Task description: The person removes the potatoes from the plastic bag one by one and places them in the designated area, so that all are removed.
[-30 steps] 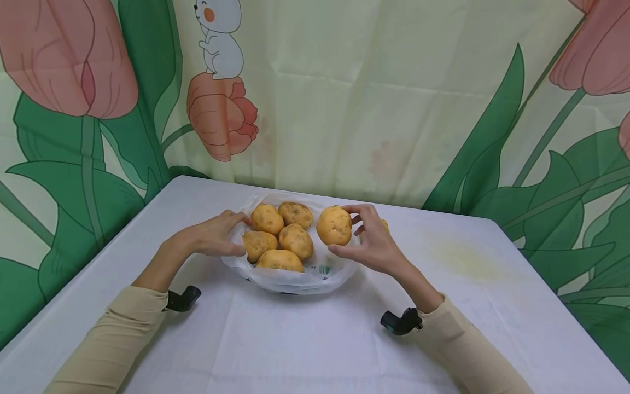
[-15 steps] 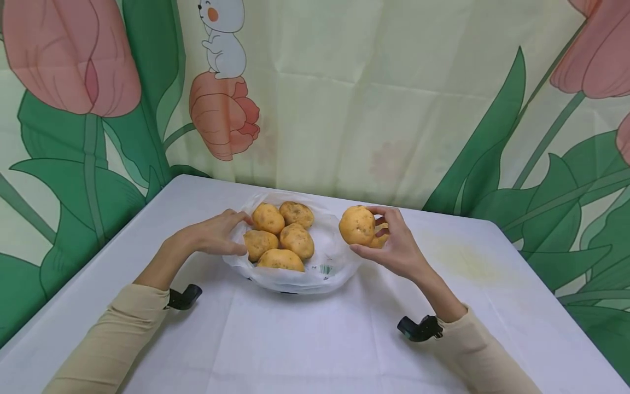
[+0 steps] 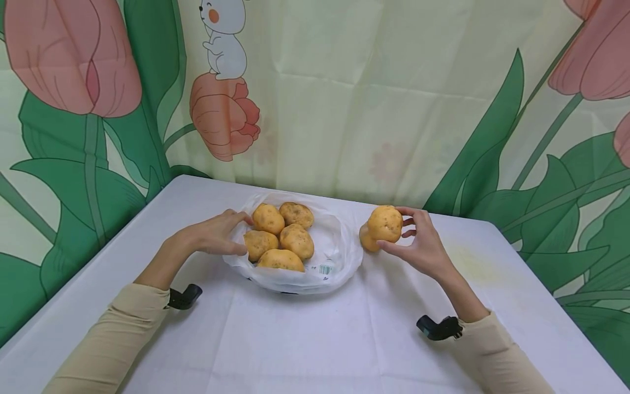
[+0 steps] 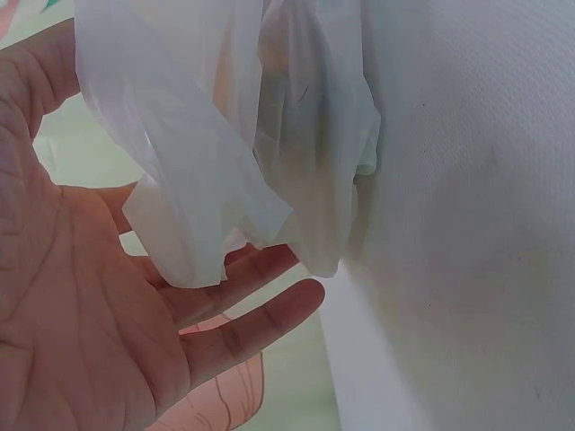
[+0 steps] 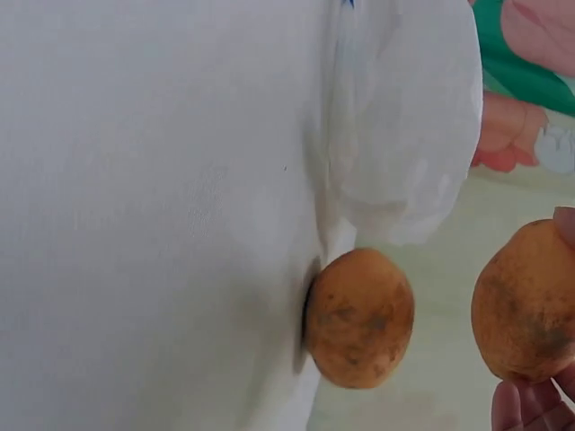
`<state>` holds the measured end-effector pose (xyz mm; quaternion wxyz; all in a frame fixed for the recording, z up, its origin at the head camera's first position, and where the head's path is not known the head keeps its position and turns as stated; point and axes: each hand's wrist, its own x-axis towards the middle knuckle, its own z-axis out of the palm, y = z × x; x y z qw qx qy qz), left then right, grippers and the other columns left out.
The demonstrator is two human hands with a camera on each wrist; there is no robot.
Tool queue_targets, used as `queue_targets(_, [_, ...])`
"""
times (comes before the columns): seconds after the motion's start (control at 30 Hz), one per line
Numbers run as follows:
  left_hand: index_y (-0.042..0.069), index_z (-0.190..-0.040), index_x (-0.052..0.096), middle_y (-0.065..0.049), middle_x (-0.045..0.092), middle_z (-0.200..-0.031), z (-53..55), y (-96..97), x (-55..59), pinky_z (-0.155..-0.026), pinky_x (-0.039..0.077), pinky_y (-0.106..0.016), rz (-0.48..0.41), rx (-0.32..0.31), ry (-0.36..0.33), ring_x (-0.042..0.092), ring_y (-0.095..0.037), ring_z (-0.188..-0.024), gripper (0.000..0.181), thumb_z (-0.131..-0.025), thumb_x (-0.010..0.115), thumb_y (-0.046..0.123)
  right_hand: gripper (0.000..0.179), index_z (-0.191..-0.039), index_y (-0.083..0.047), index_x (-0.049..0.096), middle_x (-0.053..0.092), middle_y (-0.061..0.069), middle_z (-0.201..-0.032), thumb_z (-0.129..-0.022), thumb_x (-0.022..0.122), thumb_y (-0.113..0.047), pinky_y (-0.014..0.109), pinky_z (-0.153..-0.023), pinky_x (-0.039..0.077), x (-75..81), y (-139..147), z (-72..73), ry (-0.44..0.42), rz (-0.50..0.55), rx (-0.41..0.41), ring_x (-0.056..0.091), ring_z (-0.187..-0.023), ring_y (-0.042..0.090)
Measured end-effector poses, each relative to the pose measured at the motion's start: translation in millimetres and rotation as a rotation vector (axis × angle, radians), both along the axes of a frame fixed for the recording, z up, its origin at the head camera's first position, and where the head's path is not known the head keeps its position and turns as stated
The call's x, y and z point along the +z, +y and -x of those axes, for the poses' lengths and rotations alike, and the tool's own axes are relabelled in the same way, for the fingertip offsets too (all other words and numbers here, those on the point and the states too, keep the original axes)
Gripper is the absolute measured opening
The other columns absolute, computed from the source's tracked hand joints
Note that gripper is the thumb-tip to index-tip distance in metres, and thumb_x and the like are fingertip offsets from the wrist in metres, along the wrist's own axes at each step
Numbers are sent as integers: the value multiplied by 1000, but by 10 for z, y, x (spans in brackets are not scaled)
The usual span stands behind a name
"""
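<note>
Off the right side of the bag, my right hand (image 3: 423, 243) grips a round yellow potato (image 3: 385, 223) between thumb and fingers, raised above the table. Just behind it in the head view, a second potato (image 3: 366, 238) sits on the table; the right wrist view shows a gap between the held potato (image 5: 526, 305) and this resting potato (image 5: 359, 319). My left hand (image 3: 214, 234) is at the left rim of a white plastic bag (image 3: 295, 283), thumb and fingers spread apart. In the left wrist view, loose bag film (image 4: 198, 171) hangs over its extended fingers (image 4: 256, 332).
Several potatoes (image 3: 296, 241) lie in the left part of the opened bag, whose right part shows bare plastic with a printed barcode. A white cloth covers the table (image 3: 295, 345). Behind its far edge hangs a curtain (image 3: 394, 109) with printed tulips.
My right hand has carried its potato rightward, from over the bag to past its right rim. The potato on the table, earlier mostly hidden, now shows left of it. My left hand has stayed put.
</note>
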<state>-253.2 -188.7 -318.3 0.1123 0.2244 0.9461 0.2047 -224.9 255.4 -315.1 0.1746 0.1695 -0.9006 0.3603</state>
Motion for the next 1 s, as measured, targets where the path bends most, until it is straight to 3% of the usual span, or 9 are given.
queue_targets(0.33, [8, -141, 49, -26, 45, -141, 9, 8, 2, -105, 40, -64, 9, 15, -7, 48, -38, -126, 66, -82, 67, 33, 84, -143, 4, 41, 42, 22, -139, -81, 88, -27, 15, -80, 44, -80, 366, 107, -79, -43, -84, 51, -115, 33])
queue_targets(0.57, [8, -141, 49, -26, 44, -141, 6, 8, 7, -105, 40, -64, 7, 15, -10, 47, -38, -126, 66, -82, 67, 33, 86, -146, 5, 37, 40, 25, -138, -83, 86, -27, 33, -86, 50, -129, 537, 181, -130, -79, -128, 49, -116, 37])
queue_targets(0.77, [7, -140, 49, -25, 45, -140, 7, 1, 3, -105, 40, -63, 2, 9, -8, 48, -38, -125, 65, -82, 67, 32, 85, -147, 4, 37, 40, 27, -136, -84, 85, -25, 40, -87, 49, -161, 621, 225, -185, -92, -142, 53, -113, 43])
queue_targets(1.0, [8, -141, 49, -25, 44, -141, 12, 10, -8, -106, 40, -64, 3, 17, -18, 47, -38, -126, 66, -83, 67, 33, 85, -148, 7, 33, 35, 30, -141, -86, 83, -24, 56, -94, 51, -196, 657, 279, -288, -124, -147, 49, -121, 48])
